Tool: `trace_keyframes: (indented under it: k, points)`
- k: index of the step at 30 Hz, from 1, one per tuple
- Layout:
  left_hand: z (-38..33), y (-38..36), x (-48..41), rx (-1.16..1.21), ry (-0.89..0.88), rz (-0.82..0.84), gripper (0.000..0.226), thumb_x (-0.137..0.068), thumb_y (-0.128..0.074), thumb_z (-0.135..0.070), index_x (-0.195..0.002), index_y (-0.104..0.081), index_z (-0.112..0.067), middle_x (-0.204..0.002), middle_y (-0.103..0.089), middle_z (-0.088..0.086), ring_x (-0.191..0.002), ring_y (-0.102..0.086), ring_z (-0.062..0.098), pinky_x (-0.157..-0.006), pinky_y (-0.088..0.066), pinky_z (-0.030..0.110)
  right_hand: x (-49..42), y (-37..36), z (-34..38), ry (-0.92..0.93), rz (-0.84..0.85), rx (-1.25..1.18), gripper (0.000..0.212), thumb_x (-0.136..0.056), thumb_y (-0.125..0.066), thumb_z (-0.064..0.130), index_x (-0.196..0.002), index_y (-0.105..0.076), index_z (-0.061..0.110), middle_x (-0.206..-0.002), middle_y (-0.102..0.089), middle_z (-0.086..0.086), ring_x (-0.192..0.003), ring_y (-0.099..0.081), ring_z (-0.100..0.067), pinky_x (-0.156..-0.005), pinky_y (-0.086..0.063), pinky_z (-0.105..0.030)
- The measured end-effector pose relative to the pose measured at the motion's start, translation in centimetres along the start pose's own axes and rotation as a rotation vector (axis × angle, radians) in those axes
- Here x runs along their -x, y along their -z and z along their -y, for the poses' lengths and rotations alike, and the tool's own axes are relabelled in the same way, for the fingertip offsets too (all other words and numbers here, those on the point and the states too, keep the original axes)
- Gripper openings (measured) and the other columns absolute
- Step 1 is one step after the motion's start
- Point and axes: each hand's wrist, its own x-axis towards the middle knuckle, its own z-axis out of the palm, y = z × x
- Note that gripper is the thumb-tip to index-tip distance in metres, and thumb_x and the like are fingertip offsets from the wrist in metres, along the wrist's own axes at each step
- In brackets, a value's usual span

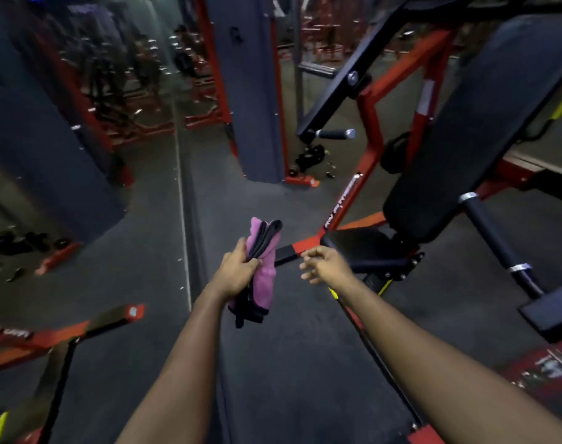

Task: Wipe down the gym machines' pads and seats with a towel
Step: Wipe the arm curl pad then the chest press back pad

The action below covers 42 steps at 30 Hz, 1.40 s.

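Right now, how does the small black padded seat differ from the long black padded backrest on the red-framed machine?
Size: the small black padded seat is short; the long black padded backrest is far longer. Pose: the seat lies nearly flat; the backrest slopes steeply upward. Place: the seat lies just beyond the right hand; the backrest is farther off. Both are black padding.

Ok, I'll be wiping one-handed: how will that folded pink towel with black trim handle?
Probably floppy: the folded pink towel with black trim droops below the left hand gripping it. Likely light: one hand holds it mid-air. Its layers may slide apart.
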Motion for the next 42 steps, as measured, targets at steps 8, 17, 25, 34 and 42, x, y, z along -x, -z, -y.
trace_keyframes:
  k: [8, 17, 25, 34, 42]
  points:
    - [-0.4, -3.7, -21.0, -0.072, -0.229, 0.277, 0.025, -0.092, -0.057, -0.014, -0.114, -0.055, -0.025, -0.105, -0.067, 0.004, -0.093, -0.063, 0.020, -0.076, -0.051, 0.030, -15.0, 4.2, -1.3, -0.070, -0.332, -0.147, 0.025, -0.101, -0.049, 0.001, -0.086, -0.059, 0.018, -0.076, -0.065, -0.005, -0.047, -0.058, -0.008, -0.041, -0.040, -0.017]
    - [-5.8, -10.6, -43.0, -0.060, -0.397, 0.800, 0.043, -0.084, -0.061, -0.013, -0.122, -0.064, -0.032, -0.124, -0.069, -0.001, -0.117, -0.063, 0.020, -0.105, -0.048, 0.040, -30.0, 10.0, -0.9, -0.146, -0.357, -0.344, 0.054, -0.091, -0.065, 0.011, -0.130, -0.047, 0.044, -0.118, -0.064, 0.018, -0.102, -0.061, -0.010, -0.082, -0.051, -0.038]
    - [-9.5, -17.8, -57.8, -0.156, -0.501, 1.220, 0.025, -0.086, -0.077, -0.045, -0.101, -0.070, -0.025, -0.097, -0.073, -0.011, -0.093, -0.068, 0.005, -0.086, -0.052, 0.020, -36.0, 14.4, -0.5, -0.066, -0.661, -0.496, 0.049, -0.073, -0.077, 0.025, -0.120, -0.069, 0.014, -0.108, -0.075, -0.006, -0.099, -0.071, -0.018, -0.076, -0.062, -0.041]
    - [-8.7, -26.4, -62.8, -0.446, -0.971, 1.395, 0.034, -0.103, -0.055, -0.035, -0.135, -0.059, -0.023, -0.124, -0.062, -0.010, -0.115, -0.058, 0.011, -0.085, -0.038, 0.016, -37.0, 8.8, -5.5, -0.297, -1.379, -0.581, 0.049, -0.074, -0.091, 0.029, -0.113, -0.071, 0.008, -0.105, -0.077, -0.012, -0.092, -0.074, -0.026, -0.079, -0.063, -0.043]
    - [-6.2, -32.1, -60.7, -0.930, -1.012, 1.542, 0.040, -0.099, -0.060, -0.041, -0.127, -0.061, -0.013, -0.126, -0.066, 0.011, -0.105, -0.063, 0.027, -0.076, -0.042, 0.025, -37.0, 2.6, -11.0, -0.426, -1.639, -0.862, 0.027, -0.084, -0.083, 0.009, -0.092, -0.057, 0.012, -0.086, -0.066, -0.010, -0.062, -0.065, -0.016, -0.051, -0.059, -0.027]
